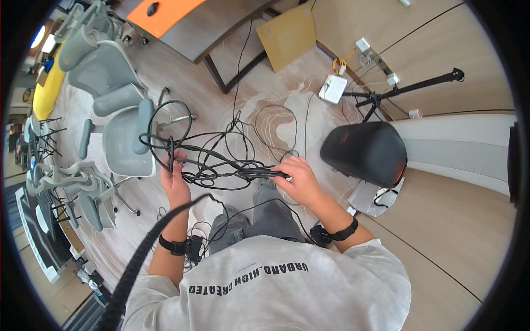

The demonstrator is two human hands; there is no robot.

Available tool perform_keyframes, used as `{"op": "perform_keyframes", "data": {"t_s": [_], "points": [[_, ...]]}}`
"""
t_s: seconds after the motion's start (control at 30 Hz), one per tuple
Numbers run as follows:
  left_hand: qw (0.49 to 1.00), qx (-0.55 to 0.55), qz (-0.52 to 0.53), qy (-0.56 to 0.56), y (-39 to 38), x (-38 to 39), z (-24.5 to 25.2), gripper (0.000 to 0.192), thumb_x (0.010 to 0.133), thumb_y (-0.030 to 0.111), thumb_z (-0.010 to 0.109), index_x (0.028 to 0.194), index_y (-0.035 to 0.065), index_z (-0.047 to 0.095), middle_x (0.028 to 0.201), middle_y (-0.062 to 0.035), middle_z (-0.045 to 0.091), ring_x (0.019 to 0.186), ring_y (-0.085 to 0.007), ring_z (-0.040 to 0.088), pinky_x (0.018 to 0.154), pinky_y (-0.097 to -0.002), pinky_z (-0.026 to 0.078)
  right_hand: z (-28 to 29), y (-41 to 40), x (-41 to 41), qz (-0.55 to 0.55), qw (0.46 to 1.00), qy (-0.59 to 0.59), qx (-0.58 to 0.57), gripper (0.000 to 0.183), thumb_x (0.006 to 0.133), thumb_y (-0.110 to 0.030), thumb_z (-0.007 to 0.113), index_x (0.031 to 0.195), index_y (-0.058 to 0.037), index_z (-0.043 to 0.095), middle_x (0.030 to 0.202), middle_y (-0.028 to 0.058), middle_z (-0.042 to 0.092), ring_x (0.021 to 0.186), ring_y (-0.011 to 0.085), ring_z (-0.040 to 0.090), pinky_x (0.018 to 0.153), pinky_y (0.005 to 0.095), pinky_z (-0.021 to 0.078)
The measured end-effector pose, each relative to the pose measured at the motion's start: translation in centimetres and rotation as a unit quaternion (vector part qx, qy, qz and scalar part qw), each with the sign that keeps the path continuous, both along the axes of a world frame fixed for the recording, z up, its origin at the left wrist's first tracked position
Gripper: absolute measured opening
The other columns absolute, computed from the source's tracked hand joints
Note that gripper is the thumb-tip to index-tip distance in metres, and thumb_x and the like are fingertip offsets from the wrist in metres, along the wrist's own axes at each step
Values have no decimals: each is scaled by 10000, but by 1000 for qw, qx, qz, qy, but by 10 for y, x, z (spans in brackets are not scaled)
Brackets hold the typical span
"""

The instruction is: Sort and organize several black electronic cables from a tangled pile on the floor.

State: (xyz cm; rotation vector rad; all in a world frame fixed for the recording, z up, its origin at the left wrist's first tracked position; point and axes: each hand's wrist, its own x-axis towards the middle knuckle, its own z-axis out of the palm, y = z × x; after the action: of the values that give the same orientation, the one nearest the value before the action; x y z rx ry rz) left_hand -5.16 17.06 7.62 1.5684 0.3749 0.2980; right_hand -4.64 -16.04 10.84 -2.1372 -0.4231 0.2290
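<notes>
A tangled bundle of black cable (244, 170) stretches between my hands, above the floor and in front of my legs. My left hand (175, 178) grips the bundle's left end, where a large loop stands up over the fingers. At the bundle's other end, my right hand (296, 178) pinches several strands between thumb and fingers. Loose loops hang from the middle, and some cable lies on the floor beyond. Both wrists wear black straps with small devices, and thin cables run from these. A dark strap crosses the view at lower left.
Grey office chairs (128, 140) stand at the left. Ahead is a desk (186, 31) with an orange top section. To the right are a black hard-shell backpack (364, 153), a black tripod (374, 99), a white box (332, 89) and a power strip (379, 62) by the wall.
</notes>
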Motion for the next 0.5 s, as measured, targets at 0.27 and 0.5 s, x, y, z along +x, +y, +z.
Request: {"op": "perform_keyframes", "data": {"t_s": [0.27, 0.5], "points": [[988, 107, -107, -17, -26, 10, 82, 266, 991, 65, 528, 1247, -5, 530, 932, -31, 615, 916, -117, 588, 874, -262, 445, 51, -24, -2, -45, 997, -41, 52, 170, 831, -202, 666, 954, -94, 711, 818, 66, 635, 848, 284, 571, 790, 393, 422], [966, 125, -223, 35, -58, 12, 90, 259, 1017, 102, 490, 1247, -12, 522, 833, -18, 571, 785, -111, 566, 760, -263, 476, 29, -45, -17, -103, 990, -52, 78, 209, 848, -261, 657, 965, -99, 717, 899, 90, 680, 922, 302, 615, 802, 413, 457]]}}
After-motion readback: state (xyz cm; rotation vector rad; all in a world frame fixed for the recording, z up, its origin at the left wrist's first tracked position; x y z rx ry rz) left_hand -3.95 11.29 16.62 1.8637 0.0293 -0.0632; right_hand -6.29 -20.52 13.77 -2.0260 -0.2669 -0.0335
